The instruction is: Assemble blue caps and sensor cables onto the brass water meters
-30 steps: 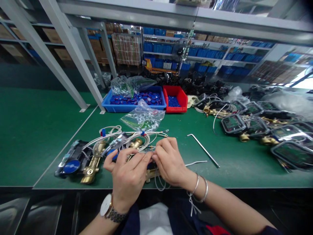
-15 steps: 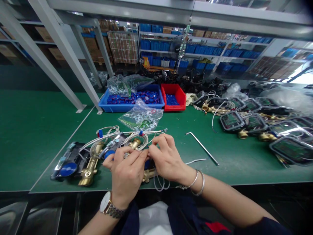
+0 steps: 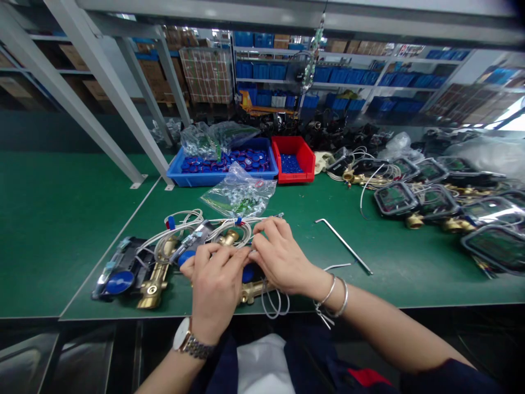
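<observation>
My left hand (image 3: 217,279) and my right hand (image 3: 281,256) meet at the fingertips, both closed in a pinch. Whatever sits between the fingers is hidden. Below them lies a device with a brass pipe body (image 3: 248,294) and a blue round cap, mostly covered by my hands. A loop of pale cable (image 3: 275,313) hangs from it over the table's front edge. Left of my hands rests another meter-like device with a black housing, a blue disc (image 3: 120,282) and a brass fitting (image 3: 153,287). Between the two, a third one with coiled white cable (image 3: 244,232) is partly covered.
A hex key (image 3: 343,246) lies on the green table right of my hands. Behind stand a clear bag of small parts (image 3: 240,200), a blue tray (image 3: 221,179) of blue discs and a red bin (image 3: 296,178). Several clear-lidded devices (image 3: 396,198) crowd the right side.
The view has shifted slightly, so the table things appear a little further right. My hands stay pinched together over the same device, with only small finger movement.
</observation>
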{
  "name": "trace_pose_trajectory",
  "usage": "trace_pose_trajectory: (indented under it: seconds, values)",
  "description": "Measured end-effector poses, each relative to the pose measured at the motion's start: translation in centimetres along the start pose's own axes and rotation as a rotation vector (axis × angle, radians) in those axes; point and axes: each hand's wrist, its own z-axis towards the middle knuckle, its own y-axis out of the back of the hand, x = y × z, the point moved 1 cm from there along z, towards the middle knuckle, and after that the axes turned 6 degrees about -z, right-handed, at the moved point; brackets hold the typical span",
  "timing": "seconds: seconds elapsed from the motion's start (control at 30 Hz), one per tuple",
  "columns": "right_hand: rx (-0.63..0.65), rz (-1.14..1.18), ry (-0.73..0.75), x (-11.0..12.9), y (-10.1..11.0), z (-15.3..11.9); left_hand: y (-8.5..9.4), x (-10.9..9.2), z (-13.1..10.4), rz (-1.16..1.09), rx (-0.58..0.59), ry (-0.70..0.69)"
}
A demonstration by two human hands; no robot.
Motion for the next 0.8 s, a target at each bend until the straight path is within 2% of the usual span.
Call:
trace_pose_trajectory:
  seconds: [0.07,0.13,0.23,0.3,0.47,0.53,0.57,0.7,0.8]
  values:
    - [-0.047,-0.056,0.086,-0.1,-0.1,0.1,0.0,0.1,0.1,-0.021,0.022,0.026]
    - [-0.045,-0.076,0.104,0.1,-0.4,0.1,0.0,0.1,0.1,-0.029,0.016,0.034]
    - [0.032,-0.042,-0.04,0.4,-0.9,0.1,-0.1,-0.2,-0.1,0.001,-0.039,0.037]
    - [0.067,-0.027,-0.073,0.4,-0.8,0.1,-0.2,-0.2,-0.4,0.028,-0.056,0.041]
    - [0.041,-0.107,0.159,-0.5,0.0,0.0,-0.1,0.9,-0.2,-0.03,0.064,0.042]
    - [0.038,-0.135,0.216,-0.3,0.0,0.0,-0.2,1.1,0.1,-0.054,0.064,0.032]
    - [0.045,-0.134,0.196,0.0,-0.1,0.1,-0.3,1.0,0.1,-0.06,0.047,0.03]
    - [0.086,-0.009,-0.05,0.7,-0.2,0.1,-0.7,0.6,-0.3,-0.105,-0.006,0.048]
    - [0.088,0.167,-0.128,-1.0,0.6,-0.8,-0.4,0.7,-1.7,-0.176,-0.002,0.096]
